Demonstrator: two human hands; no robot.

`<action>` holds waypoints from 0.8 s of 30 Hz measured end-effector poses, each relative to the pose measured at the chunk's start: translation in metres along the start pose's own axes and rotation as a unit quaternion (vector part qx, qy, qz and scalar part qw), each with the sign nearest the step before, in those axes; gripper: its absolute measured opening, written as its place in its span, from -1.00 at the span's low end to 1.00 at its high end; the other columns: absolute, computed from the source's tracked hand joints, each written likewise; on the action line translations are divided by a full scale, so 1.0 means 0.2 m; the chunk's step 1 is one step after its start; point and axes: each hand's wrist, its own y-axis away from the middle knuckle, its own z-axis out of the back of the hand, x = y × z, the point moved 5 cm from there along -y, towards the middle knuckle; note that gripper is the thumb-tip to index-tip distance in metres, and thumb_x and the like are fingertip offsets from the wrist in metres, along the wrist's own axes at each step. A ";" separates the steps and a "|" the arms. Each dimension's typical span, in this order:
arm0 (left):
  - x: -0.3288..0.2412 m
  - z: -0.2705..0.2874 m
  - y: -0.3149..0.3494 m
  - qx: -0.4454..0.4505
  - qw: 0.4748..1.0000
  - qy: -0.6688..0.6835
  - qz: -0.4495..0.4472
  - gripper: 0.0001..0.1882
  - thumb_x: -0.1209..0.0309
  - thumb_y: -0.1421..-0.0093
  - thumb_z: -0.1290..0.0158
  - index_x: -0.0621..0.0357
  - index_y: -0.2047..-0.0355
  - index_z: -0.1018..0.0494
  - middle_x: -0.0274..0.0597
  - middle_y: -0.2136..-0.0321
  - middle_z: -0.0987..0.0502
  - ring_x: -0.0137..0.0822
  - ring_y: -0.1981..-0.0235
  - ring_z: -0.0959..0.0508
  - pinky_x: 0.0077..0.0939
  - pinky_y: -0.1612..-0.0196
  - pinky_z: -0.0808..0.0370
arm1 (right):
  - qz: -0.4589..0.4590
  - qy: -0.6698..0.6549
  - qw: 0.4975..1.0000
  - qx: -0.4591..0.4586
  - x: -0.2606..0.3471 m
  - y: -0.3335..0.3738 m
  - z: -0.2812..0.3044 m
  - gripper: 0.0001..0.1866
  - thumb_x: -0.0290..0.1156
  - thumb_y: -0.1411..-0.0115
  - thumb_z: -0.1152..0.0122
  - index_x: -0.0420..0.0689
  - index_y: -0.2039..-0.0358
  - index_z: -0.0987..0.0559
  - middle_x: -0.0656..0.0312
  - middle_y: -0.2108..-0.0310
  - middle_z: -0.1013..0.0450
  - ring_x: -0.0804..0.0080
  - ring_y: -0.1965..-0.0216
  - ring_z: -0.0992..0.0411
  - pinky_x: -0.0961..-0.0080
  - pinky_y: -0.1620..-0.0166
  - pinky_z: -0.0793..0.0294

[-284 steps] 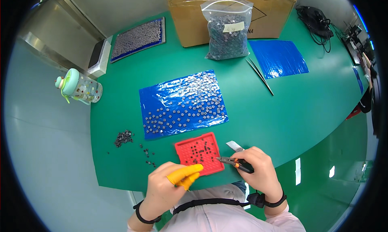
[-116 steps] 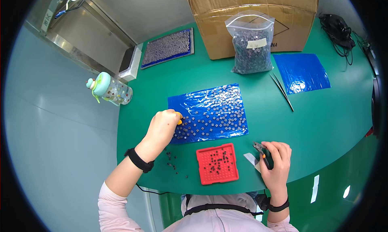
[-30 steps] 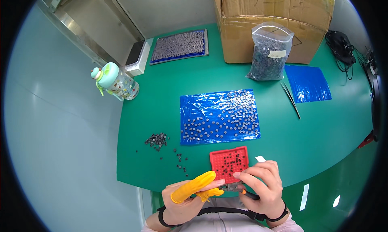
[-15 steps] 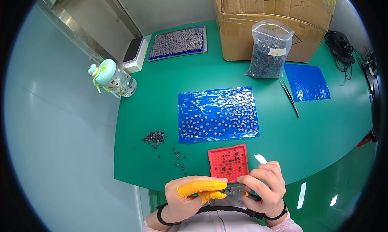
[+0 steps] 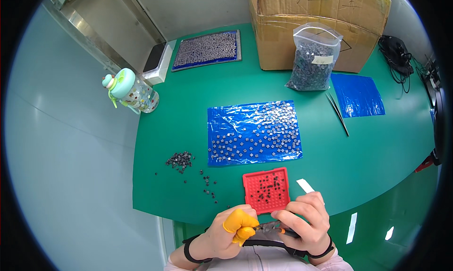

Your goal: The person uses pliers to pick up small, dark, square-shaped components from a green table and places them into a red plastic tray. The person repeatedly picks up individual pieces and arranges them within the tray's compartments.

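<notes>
My left hand (image 5: 230, 231), with yellow covers on its thumb and forefinger, is closed at the near edge of the table. Its fingertips meet the metal head of a pair of pliers (image 5: 270, 226); anything pinched there is too small to make out. My right hand (image 5: 306, 224) grips the pliers by their black and orange handles. Just beyond both hands sits a shallow red tray (image 5: 252, 178) with a dimpled floor, holding several small black pieces. Loose dark pieces (image 5: 207, 183) lie left of the tray, with a heap of them (image 5: 180, 160) farther left.
Small grey squares cover much of a blue sheet (image 5: 226, 120) mid-table. Behind stand a filled zip bag (image 5: 311, 72), a cardboard box (image 5: 278, 44) and a board of parts (image 5: 205, 51). Tweezers (image 5: 338, 114) lie near another blue sheet (image 5: 358, 96). A bottle (image 5: 137, 94) stands left.
My left hand's fingers, stretched out before, have curled in against the head of the pliers. My right hand has shifted slightly left, still holding the pliers.
</notes>
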 end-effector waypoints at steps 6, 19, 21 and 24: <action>0.06 0.02 0.04 0.074 0.990 0.052 0.105 -0.88 0.42 -0.29 0.03 0.23 0.26 -0.39 -0.14 0.39 -0.47 -0.28 0.43 -0.50 -0.48 0.38 -0.41 | -0.008 0.012 1.000 -0.010 -0.01 0.01 0.01 -0.51 -0.48 0.52 -0.28 -0.06 0.37 -0.63 0.31 0.45 -0.39 0.31 0.39 -0.34 0.36 0.33 -0.28; -0.02 0.04 0.00 -0.096 0.994 0.034 0.047 -0.73 0.69 0.02 -0.26 0.29 0.26 -0.58 -0.11 0.30 -0.64 -0.40 0.31 -0.64 -0.63 0.24 -0.57 | -0.053 -0.022 0.998 -0.018 -0.05 0.01 0.01 -0.49 -0.52 0.50 -0.27 -0.09 0.34 -0.63 0.28 0.42 -0.42 0.31 0.40 -0.35 0.37 0.32 -0.30; -0.01 0.05 0.03 -0.112 0.993 0.019 0.035 -0.74 0.68 0.03 -0.28 0.31 0.28 -0.59 -0.12 0.33 -0.65 -0.40 0.35 -0.64 -0.65 0.28 -0.57 | -0.056 -0.034 0.998 -0.025 -0.04 0.00 0.01 -0.50 -0.55 0.52 -0.23 -0.10 0.37 -0.64 0.28 0.45 -0.42 0.32 0.42 -0.36 0.36 0.33 -0.30; 0.02 0.05 0.06 -0.134 0.990 0.020 0.032 -0.75 0.64 0.04 -0.31 0.32 0.29 -0.61 -0.12 0.36 -0.65 -0.42 0.40 -0.64 -0.67 0.33 -0.57 | -0.050 -0.033 0.998 -0.025 -0.03 0.00 0.01 -0.49 -0.54 0.53 -0.23 -0.10 0.36 -0.64 0.29 0.45 -0.42 0.33 0.42 -0.36 0.36 0.32 -0.30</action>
